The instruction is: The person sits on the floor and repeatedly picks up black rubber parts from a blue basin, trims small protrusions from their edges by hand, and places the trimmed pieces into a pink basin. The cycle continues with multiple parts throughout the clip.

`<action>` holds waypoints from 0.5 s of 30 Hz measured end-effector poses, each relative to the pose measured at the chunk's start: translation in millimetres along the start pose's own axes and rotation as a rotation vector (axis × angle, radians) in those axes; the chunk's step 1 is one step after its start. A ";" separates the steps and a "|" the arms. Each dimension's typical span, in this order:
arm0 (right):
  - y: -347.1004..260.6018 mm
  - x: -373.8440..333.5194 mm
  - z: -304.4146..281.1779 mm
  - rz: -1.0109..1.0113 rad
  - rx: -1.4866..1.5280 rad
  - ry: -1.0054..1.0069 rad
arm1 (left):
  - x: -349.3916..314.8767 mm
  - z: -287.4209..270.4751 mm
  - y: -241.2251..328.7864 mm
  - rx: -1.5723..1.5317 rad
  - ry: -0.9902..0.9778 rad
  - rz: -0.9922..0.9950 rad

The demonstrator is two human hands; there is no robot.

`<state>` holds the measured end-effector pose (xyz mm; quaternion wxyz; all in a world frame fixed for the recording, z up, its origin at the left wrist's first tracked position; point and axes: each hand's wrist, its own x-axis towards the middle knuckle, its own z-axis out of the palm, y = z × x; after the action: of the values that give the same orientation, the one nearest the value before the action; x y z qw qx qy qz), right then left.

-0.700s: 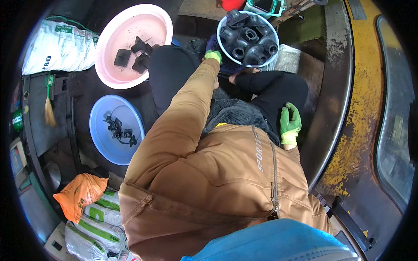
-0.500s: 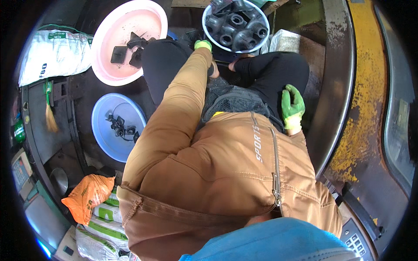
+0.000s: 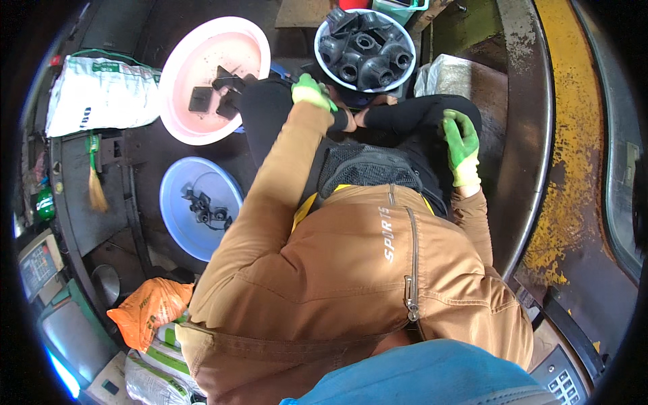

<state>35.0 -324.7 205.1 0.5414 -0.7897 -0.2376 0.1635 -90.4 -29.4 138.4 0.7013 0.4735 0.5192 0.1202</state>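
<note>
My left hand (image 3: pixel 313 93), in a yellow-green glove, is by my left knee, just left of a white-rimmed tub (image 3: pixel 318 59) heaped with black moulded parts (image 3: pixel 365 44). Its fingers look curled inward; what they hold, if anything, is lost against dark trousers and dark shapes. My right hand (image 3: pixel 463 143), gloved in the same green, hovers by my right thigh with fingers loosely bent and apart, and nothing shows in it. Left of my knee lies a pink basin (image 3: pixel 177 81) with several black pieces (image 3: pixel 227 92) at its right side.
A blue basin (image 3: pixel 177 226) with small black parts (image 3: pixel 204 208) stands at the left. White sacks (image 3: pixel 101 94), an orange bag (image 3: pixel 150 310) and a small straw brush (image 3: pixel 96 189) are farther left. A metal edge (image 3: pixel 540 182) and worn yellow machine panel (image 3: pixel 574 135) border my right.
My left hand has drawn back from beside the tub toward me. My right hand has lifted off the thigh, its fingers more bent. The whole view has shifted slightly.
</note>
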 end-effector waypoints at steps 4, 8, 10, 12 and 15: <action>-18.7 23.5 43.7 0.154 0.360 -0.474 | -51.4 12.3 8.6 -0.568 -0.210 0.153; -29.0 35.3 98.2 0.293 0.826 -0.722 | -60.8 38.5 9.6 0.540 -0.491 0.881; -24.8 39.2 99.5 0.365 0.791 -0.587 | -30.2 39.2 24.5 1.246 -0.428 1.506; -16.1 42.9 90.3 0.492 0.826 -0.396 | 3.3 34.0 37.5 1.045 -0.325 1.525; -2.5 50.0 72.9 0.507 0.945 -0.229 | 62.6 33.5 70.8 0.728 -0.013 0.713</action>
<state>38.6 -239.6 181.0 0.7515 -0.4702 0.0021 0.4628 -12.3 30.9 156.2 0.4091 0.8358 0.3292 0.1605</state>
